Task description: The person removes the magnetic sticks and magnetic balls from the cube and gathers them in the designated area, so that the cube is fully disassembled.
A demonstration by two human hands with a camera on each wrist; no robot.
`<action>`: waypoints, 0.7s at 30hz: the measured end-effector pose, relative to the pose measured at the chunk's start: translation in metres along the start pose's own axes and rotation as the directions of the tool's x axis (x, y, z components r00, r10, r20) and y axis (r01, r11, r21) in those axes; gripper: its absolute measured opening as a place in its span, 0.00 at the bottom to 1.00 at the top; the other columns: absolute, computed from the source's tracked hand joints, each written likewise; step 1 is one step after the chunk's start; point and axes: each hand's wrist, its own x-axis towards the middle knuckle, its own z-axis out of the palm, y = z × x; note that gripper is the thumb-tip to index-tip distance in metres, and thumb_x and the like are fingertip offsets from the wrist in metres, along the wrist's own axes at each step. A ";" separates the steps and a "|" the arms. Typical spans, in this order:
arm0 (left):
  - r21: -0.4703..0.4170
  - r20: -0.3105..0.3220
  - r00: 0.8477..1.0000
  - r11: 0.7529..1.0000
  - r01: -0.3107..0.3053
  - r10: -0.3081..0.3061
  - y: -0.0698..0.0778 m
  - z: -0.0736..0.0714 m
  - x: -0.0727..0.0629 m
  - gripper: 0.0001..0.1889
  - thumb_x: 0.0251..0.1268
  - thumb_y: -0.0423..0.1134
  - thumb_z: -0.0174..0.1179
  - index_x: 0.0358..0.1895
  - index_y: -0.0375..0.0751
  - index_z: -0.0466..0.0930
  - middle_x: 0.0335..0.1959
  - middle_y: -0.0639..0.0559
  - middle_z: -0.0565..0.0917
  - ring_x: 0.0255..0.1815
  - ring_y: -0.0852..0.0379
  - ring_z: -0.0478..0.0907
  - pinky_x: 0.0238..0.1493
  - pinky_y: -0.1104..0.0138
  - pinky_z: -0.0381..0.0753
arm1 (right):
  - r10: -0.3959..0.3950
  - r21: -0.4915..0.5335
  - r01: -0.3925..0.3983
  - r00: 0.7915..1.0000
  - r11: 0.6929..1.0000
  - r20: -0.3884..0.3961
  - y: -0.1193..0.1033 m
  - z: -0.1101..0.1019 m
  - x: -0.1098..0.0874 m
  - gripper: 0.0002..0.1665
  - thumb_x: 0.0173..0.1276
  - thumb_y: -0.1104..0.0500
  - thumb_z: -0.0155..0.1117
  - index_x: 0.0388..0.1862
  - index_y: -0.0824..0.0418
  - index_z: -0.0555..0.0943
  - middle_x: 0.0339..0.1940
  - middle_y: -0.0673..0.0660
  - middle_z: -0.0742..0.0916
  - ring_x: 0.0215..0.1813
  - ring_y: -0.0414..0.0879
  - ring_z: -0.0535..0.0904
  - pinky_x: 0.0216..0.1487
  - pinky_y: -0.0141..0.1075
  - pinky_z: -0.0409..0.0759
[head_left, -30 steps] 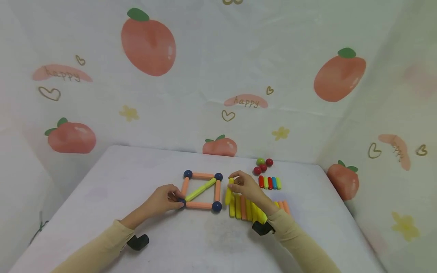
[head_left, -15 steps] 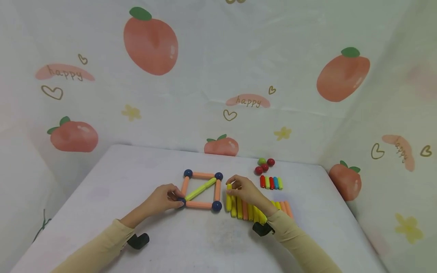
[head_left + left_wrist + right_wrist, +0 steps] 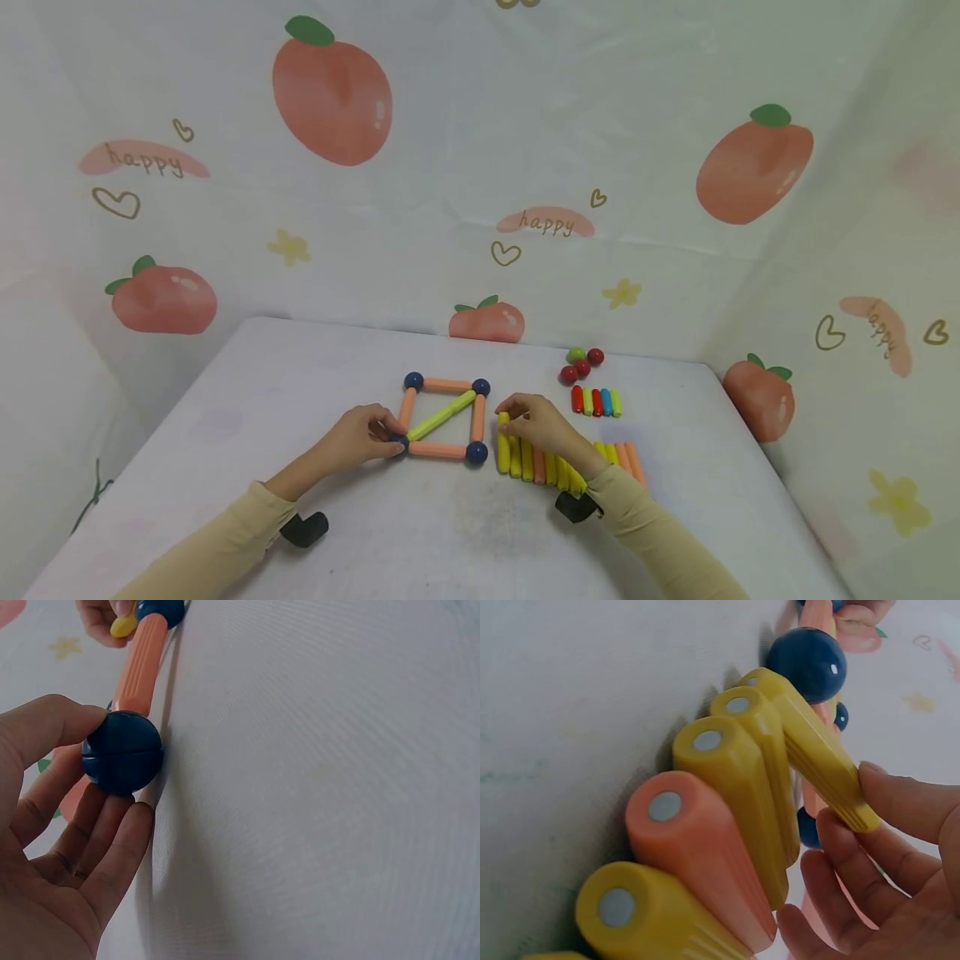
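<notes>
My left hand [image 3: 360, 439] holds a dark blue ball [image 3: 122, 754] between thumb and fingers. That ball is the near left corner of a flat square of peach magnetic sticks [image 3: 438, 451] and blue balls [image 3: 476, 452], crossed by a lime diagonal [image 3: 442, 416]. To the right, my right hand [image 3: 542, 423] pinches the far end of a yellow magnetic stick [image 3: 817, 757]. In the right wrist view this stick slants, its pinched end raised and its near end low beside the row. The row of yellow and peach sticks [image 3: 697, 847] lies partly under my right hand.
Behind the right hand lie several short coloured sticks [image 3: 597, 402]. Red balls [image 3: 569, 375] and one green ball [image 3: 576, 355] sit near the table's back edge. A printed cloth [image 3: 420, 208] hangs behind the white table [image 3: 420, 533].
The yellow stick has come down toward me, from hanging by the row's far end to standing in line at its left end. My left hand has stayed on the blue ball.
</notes>
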 end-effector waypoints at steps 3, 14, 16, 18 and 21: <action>0.008 0.004 1.000 1.000 0.011 -0.011 -0.001 0.000 0.001 0.09 0.56 0.37 0.72 0.39 0.43 0.84 0.39 0.49 0.85 0.36 0.64 0.80 0.37 0.74 0.80 | 0.009 -0.011 -0.009 1.000 1.000 0.003 0.001 0.001 0.000 0.15 0.70 0.58 0.64 0.54 0.55 0.82 0.50 0.52 0.86 0.56 0.48 0.78 0.67 0.54 0.73; -0.018 0.016 0.999 0.999 0.036 -0.036 0.000 -0.002 0.001 0.10 0.56 0.36 0.71 0.40 0.41 0.84 0.41 0.48 0.85 0.38 0.60 0.81 0.37 0.73 0.81 | 0.008 -0.055 -0.009 1.000 0.998 -0.014 0.003 0.006 0.003 0.16 0.71 0.59 0.63 0.56 0.55 0.83 0.53 0.53 0.86 0.56 0.48 0.78 0.65 0.51 0.76; -0.021 0.016 0.999 0.999 0.041 -0.040 0.000 -0.002 0.001 0.10 0.57 0.36 0.71 0.41 0.41 0.84 0.41 0.48 0.85 0.38 0.60 0.81 0.37 0.73 0.81 | 0.007 -0.054 -0.008 1.000 0.999 -0.016 0.003 0.006 0.003 0.16 0.71 0.59 0.63 0.56 0.55 0.83 0.53 0.53 0.86 0.55 0.47 0.78 0.64 0.50 0.77; -0.018 0.016 0.999 0.999 0.041 -0.041 0.000 -0.001 0.002 0.10 0.57 0.36 0.71 0.40 0.41 0.84 0.41 0.48 0.85 0.38 0.60 0.81 0.37 0.73 0.81 | 0.003 -0.059 -0.004 1.000 0.998 -0.018 0.003 0.007 0.003 0.15 0.70 0.59 0.64 0.56 0.55 0.83 0.52 0.53 0.87 0.53 0.46 0.78 0.62 0.49 0.78; -0.012 0.015 0.999 0.999 0.042 -0.042 0.000 -0.001 0.002 0.10 0.56 0.37 0.72 0.40 0.42 0.84 0.41 0.48 0.85 0.38 0.61 0.80 0.37 0.74 0.80 | 0.010 -0.058 -0.010 1.000 0.998 -0.014 0.003 0.006 0.003 0.15 0.70 0.60 0.64 0.54 0.56 0.84 0.50 0.53 0.87 0.51 0.45 0.78 0.60 0.46 0.79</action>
